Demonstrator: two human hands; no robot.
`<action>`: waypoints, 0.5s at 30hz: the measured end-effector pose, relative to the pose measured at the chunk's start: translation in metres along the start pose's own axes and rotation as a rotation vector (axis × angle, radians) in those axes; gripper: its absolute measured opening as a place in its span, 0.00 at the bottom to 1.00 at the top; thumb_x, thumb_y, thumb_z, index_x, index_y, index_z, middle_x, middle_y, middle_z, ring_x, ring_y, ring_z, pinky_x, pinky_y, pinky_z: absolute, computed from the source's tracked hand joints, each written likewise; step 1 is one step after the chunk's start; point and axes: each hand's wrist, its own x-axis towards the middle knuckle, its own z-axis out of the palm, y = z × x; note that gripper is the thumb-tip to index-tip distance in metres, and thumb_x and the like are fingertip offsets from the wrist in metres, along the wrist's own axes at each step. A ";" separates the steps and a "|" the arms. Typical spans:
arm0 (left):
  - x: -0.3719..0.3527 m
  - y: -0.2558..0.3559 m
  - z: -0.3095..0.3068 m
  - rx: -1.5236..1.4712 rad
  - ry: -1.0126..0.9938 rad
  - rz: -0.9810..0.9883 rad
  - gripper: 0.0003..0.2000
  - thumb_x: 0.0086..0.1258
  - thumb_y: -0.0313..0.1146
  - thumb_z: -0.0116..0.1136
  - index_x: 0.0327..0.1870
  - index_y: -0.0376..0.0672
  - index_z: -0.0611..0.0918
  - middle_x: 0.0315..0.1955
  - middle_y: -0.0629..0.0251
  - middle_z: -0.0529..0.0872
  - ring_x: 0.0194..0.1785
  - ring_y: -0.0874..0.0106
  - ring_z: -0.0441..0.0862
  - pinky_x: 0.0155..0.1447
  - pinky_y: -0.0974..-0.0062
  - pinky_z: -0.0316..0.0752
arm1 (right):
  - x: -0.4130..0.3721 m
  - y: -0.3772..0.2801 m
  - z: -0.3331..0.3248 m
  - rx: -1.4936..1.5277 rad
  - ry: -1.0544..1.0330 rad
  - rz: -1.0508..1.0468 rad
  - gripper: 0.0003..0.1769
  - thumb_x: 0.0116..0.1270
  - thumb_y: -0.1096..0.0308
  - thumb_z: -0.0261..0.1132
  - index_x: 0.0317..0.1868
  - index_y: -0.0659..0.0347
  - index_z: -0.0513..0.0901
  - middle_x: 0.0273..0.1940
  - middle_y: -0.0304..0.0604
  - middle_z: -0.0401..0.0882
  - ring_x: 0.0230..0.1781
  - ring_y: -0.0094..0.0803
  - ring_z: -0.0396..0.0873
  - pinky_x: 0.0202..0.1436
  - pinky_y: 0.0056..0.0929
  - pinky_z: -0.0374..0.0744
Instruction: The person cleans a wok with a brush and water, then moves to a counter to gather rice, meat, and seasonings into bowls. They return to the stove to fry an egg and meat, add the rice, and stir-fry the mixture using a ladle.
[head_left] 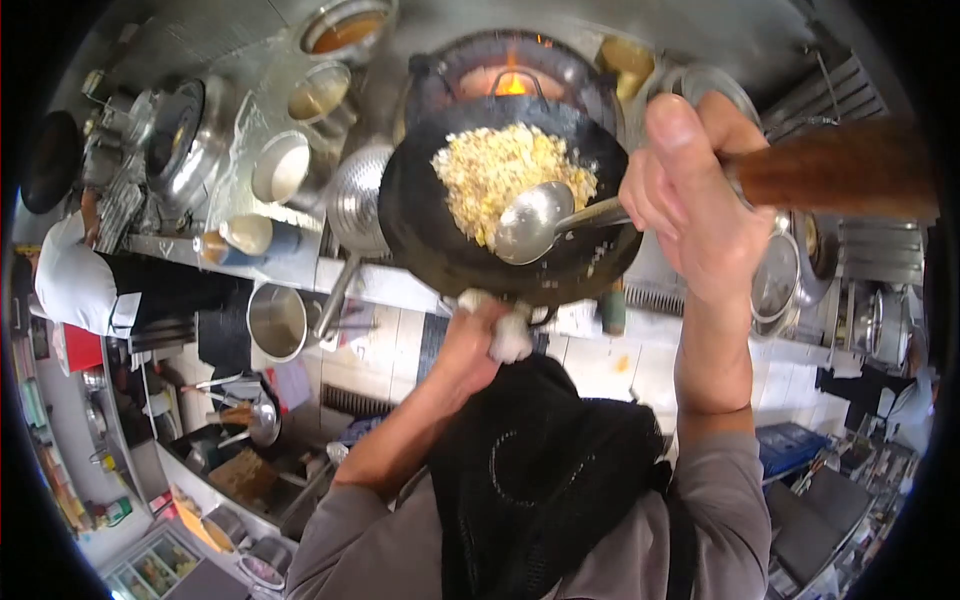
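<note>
A black wok is tilted over the burner, and fried rice with yellow egg bits lies in it. My right hand is closed around the long handle of a steel ladle, whose wooden end sticks out to the right. The ladle's bowl rests at the lower edge of the rice. At the wok's near rim my left hand grips the wok through a bunched pale cloth. The part of the rim under that cloth is hidden.
Flames burn behind the wok. A perforated strainer lies just left, beside steel pots holding a white substance and brown liquid. An empty-looking pot hangs by the counter edge. Another person stands at far left.
</note>
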 end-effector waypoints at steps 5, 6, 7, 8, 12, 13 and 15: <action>0.081 -0.024 0.002 0.076 -0.076 0.155 0.07 0.71 0.28 0.51 0.45 0.37 0.74 0.35 0.58 0.81 0.34 0.64 0.81 0.38 0.66 0.80 | -0.025 0.130 -0.019 -0.108 0.216 0.039 0.23 0.71 0.64 0.66 0.18 0.58 0.67 0.17 0.26 0.63 0.19 0.15 0.58 0.21 0.23 0.58; 0.088 -0.050 -0.022 0.087 -0.078 0.166 0.07 0.71 0.28 0.51 0.45 0.37 0.74 0.35 0.58 0.81 0.34 0.64 0.81 0.38 0.66 0.80 | -0.023 0.145 -0.021 -0.106 0.213 0.005 0.24 0.70 0.64 0.67 0.19 0.58 0.65 0.17 0.26 0.62 0.20 0.15 0.57 0.22 0.22 0.58; 0.083 -0.080 -0.048 0.101 -0.066 0.198 0.07 0.70 0.26 0.51 0.46 0.39 0.73 0.38 0.59 0.81 0.36 0.64 0.81 0.39 0.65 0.81 | -0.021 0.138 -0.026 -0.123 0.200 -0.035 0.24 0.70 0.64 0.67 0.19 0.58 0.66 0.17 0.27 0.62 0.18 0.15 0.58 0.21 0.22 0.58; 0.073 -0.098 -0.060 0.112 -0.055 0.231 0.08 0.69 0.24 0.51 0.47 0.40 0.73 0.41 0.59 0.81 0.39 0.65 0.81 0.40 0.65 0.81 | -0.019 0.124 -0.031 -0.141 0.184 -0.076 0.24 0.71 0.64 0.67 0.19 0.57 0.66 0.16 0.27 0.63 0.17 0.15 0.59 0.20 0.22 0.59; 0.037 -0.059 -0.030 0.027 -0.019 0.237 0.11 0.67 0.22 0.51 0.49 0.42 0.73 0.46 0.60 0.81 0.42 0.67 0.81 0.40 0.66 0.81 | -0.001 0.020 -0.044 0.171 0.120 -0.241 0.21 0.70 0.65 0.67 0.19 0.56 0.71 0.14 0.31 0.70 0.11 0.17 0.65 0.15 0.22 0.65; 0.052 -0.038 -0.024 0.033 -0.057 0.180 0.09 0.67 0.22 0.51 0.47 0.41 0.73 0.42 0.61 0.82 0.40 0.67 0.82 0.38 0.67 0.80 | 0.005 0.016 -0.043 0.174 0.118 -0.231 0.21 0.70 0.65 0.67 0.19 0.56 0.71 0.14 0.31 0.70 0.11 0.17 0.65 0.15 0.22 0.65; 0.089 -0.007 -0.002 0.010 -0.083 0.191 0.07 0.68 0.22 0.51 0.44 0.40 0.75 0.37 0.61 0.82 0.37 0.67 0.82 0.36 0.67 0.79 | 0.037 0.018 -0.044 0.227 -0.063 -0.340 0.17 0.76 0.68 0.58 0.25 0.57 0.71 0.13 0.32 0.62 0.10 0.22 0.59 0.14 0.26 0.63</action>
